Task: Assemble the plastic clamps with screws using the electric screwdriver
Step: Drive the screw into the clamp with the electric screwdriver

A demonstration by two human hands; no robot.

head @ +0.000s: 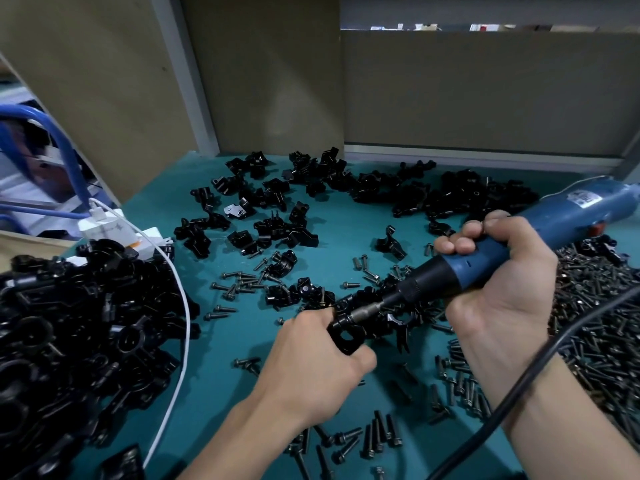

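Forearms come in from 6 o'clock, both bare. Left hand point(322, 358) grips a black plastic clamp point(346, 336) at frame centre, fingers curled round it, ring end facing me. Right hand point(502, 282) sits at 3 o'clock of that, wrapped round the electric screwdriver point(540, 233) where the blue body meets the black nose. Hands are apart, each clamped on its own item.

Screwdriver is tilted: tail up toward 2 o'clock, bit point(367, 311) pointing down toward 8 o'clock and touching the top of the clamp. I can't tell if a screw sits under the bit. A black cord point(519, 386) crosses over the right forearm, running from 6 o'clock out to 3 o'clock.

Going outward on the teal table point(214, 393):
- loose screws point(374, 434) at 6 o'clock, between the forearms
- big screw heap point(595, 323) at 3 to 4 o'clock, just beside the right hand
- scattered clamp parts point(263, 209) at 12 o'clock, reaching across to 1 o'clock
- large clamp pile point(69, 323) at 9 o'clock

A white cable point(180, 341) curves along the right edge of that pile up to a white plug block point(110, 230) at 10 o'clock. Blue hoses point(69, 157) are further out at 10 o'clock. Cardboard panels point(485, 91) close off the back at 12 o'clock.
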